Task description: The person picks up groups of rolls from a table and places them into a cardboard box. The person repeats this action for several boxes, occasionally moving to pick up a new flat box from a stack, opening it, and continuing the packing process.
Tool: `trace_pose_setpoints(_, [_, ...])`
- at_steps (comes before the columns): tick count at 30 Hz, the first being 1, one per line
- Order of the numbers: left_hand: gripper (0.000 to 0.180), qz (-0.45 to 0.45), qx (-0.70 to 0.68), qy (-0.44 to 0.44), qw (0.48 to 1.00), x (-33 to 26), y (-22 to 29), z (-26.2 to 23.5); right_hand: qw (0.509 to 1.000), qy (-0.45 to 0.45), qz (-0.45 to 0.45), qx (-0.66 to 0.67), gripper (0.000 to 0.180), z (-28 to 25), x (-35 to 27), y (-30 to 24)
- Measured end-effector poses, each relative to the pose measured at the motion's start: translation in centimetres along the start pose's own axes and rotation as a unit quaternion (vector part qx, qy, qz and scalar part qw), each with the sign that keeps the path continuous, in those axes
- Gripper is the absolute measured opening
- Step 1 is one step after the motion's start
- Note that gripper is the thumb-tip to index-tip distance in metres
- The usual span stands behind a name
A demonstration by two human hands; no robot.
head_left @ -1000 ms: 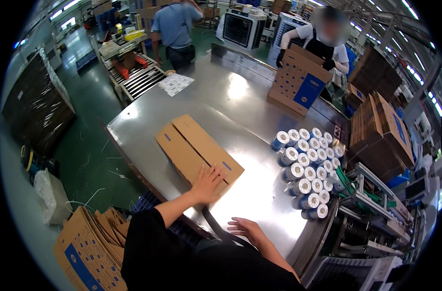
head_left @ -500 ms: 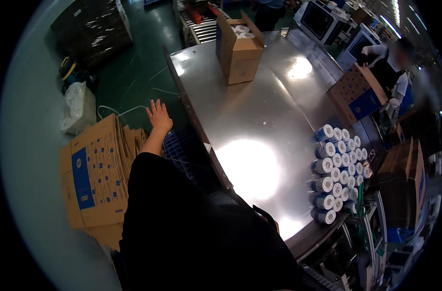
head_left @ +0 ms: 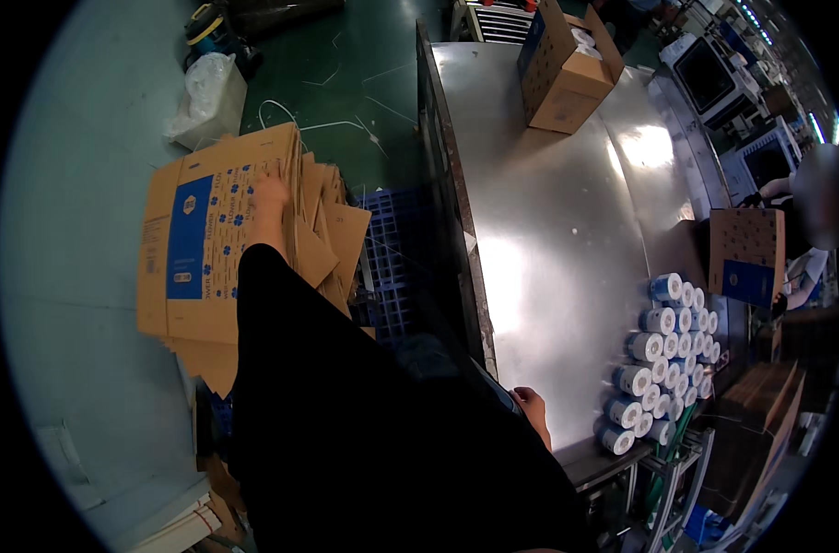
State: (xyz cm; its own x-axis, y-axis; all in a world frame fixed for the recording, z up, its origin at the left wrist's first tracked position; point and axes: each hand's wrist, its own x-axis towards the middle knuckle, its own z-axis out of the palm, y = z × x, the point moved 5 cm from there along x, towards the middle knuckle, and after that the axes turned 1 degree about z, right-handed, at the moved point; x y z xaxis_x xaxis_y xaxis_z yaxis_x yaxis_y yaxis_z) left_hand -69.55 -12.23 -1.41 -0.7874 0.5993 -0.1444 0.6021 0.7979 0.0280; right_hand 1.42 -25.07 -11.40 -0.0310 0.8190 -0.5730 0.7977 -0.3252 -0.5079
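Note:
My left hand (head_left: 270, 192) lies against the face of the front flattened cardboard carton (head_left: 228, 198), near its right edge, with the fingers stretched upward. That carton is brown with a blue panel and small blue prints, and leans at the front of a stack of folded cartons. My right hand (head_left: 532, 413) is at the near edge of the metal table (head_left: 548, 212), largely hidden by my dark sleeve. Its visible fingers are curled, and what they hold, if anything, is hidden.
Several white-ended rolls (head_left: 659, 346) stand grouped at the table's right. An open carton (head_left: 567, 83) holding rolls is at the far end. A person at the right handles another carton (head_left: 747, 253). A blue pallet (head_left: 387, 230) lies beside the stack; a white bin (head_left: 212, 101) stands behind it.
My left hand has moved from above the floor beside the stack onto the front carton. The view has swung left, and my right hand now shows. The person's carton is more upright.

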Motion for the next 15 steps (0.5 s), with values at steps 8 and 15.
trace_pose_setpoints(8, [0.051, 0.074, 0.120, -0.043, 0.989, 4.5, 0.4, 1.2, 0.990, 0.002, 0.052, 0.128, 0.027, 2.1, -0.2, 1.5])
trace_pose_setpoints(15, [0.059, 0.092, 0.082, -0.021, 0.992, -0.5, -2.0, 1.7, 0.989, 0.043, 0.041, 0.137, 0.033, 2.8, -1.4, 0.6])
